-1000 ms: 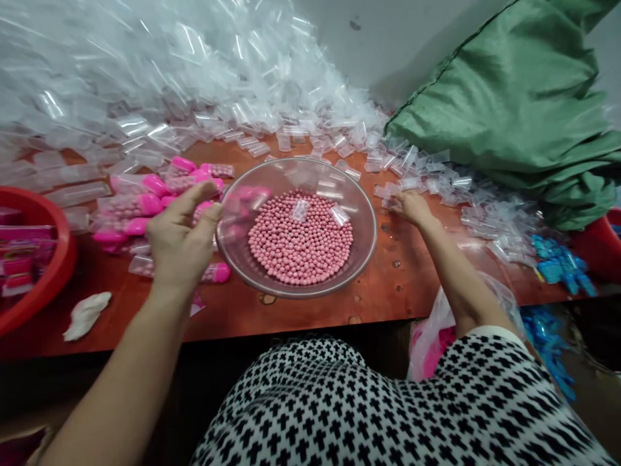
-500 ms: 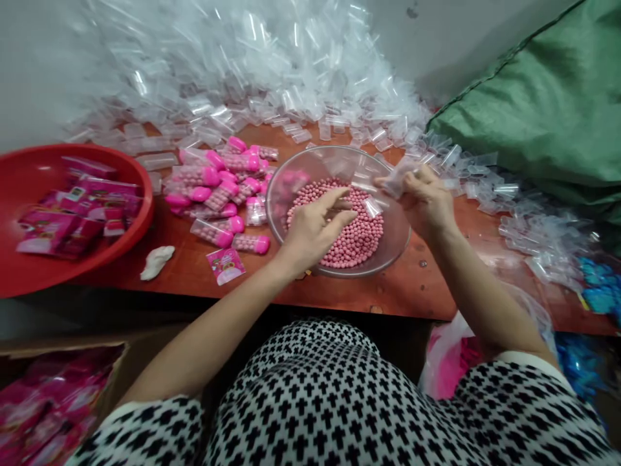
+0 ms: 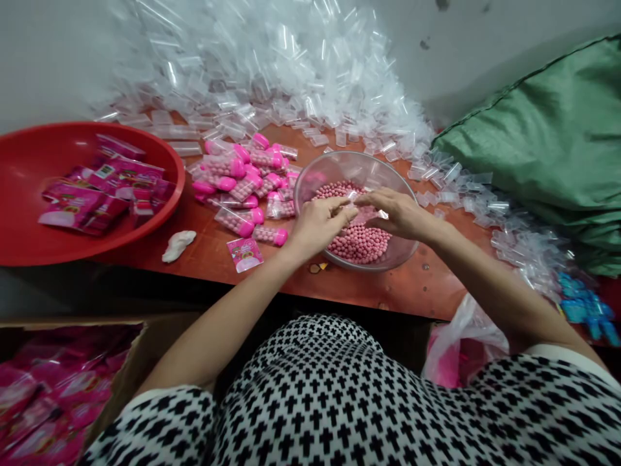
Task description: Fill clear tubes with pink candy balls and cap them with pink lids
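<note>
- Packets (image 3: 72,206) in glossy pink lie inside a red plastic basin (image 3: 29,251).
- Pink-capped bead tubes (image 3: 240,221) lie heaped just beside a transparent bowl (image 3: 402,249).
- Left hand (image 3: 317,226) reaches over the bowl's left side, fingers partly bent; whether it grips anything, I cannot tell.
- Pink beads (image 3: 361,244) cover the bowl's bottom, below both hands.
- Right hand (image 3: 400,213) extends over the bowl towards the left, thumb apart from its fingers; its grip is likewise unclear.
- Green sack (image 3: 538,149) rests behind loose clear tubes (image 3: 524,252).
</note>
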`<state>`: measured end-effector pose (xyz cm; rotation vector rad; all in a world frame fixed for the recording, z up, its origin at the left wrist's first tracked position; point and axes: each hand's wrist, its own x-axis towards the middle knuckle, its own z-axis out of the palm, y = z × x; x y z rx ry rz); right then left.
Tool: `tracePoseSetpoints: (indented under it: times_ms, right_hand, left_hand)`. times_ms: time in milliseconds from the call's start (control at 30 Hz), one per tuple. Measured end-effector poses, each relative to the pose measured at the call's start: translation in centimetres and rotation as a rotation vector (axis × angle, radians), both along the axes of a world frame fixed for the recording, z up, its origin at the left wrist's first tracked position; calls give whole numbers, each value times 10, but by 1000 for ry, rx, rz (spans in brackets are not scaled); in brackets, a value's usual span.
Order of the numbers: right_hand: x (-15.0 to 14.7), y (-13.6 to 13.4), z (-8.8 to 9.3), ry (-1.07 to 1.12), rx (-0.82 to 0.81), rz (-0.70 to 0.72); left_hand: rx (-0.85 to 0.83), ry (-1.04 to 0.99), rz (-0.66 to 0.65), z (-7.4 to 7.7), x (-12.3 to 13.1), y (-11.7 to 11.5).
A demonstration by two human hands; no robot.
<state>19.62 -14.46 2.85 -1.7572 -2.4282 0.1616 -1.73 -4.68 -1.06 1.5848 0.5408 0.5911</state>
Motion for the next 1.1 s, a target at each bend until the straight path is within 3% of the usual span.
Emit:
tracePoseSetpoints:
  times_ms: [67, 167, 300, 467, 600, 700, 833, 967, 1033, 1100]
  right_hand:
    - [11, 4, -9, -174, -116, -83]
    - [14, 12, -29, -410, -299, -137]
    - [-17, 27, -56, -333, -417, -12]
    - [-50, 44, -69, 104, -417, -40]
    - [-42, 40, -60, 803, -567, -148]
    - [-36, 31, -50, 1228, -572, -235]
    - [-39, 20, -46, 1462, -486, -319]
    - [-42, 11, -48, 1405, -452, -379]
    - [-38, 6, -45, 1204, -360, -386]
    - [-30, 0, -38, 910, -170, -377]
  left_hand:
    - [171, -10, 117, -7, -2, 3]
    - [181, -63, 162, -17, -8, 11]
    - [108, -118, 148, -27, -12, 17]
    - [96, -168, 238, -26, -18, 19]
    - [321, -127, 304, -12, -30, 23]
    - [424, -19, 220, -5, -28, 22]
    - [275, -1, 72, -10, -8, 15]
    - [93, -119, 40, -19, 8, 12]
    - [56, -130, 33, -19, 11, 12]
    - [26, -109, 16, -17, 11, 13]
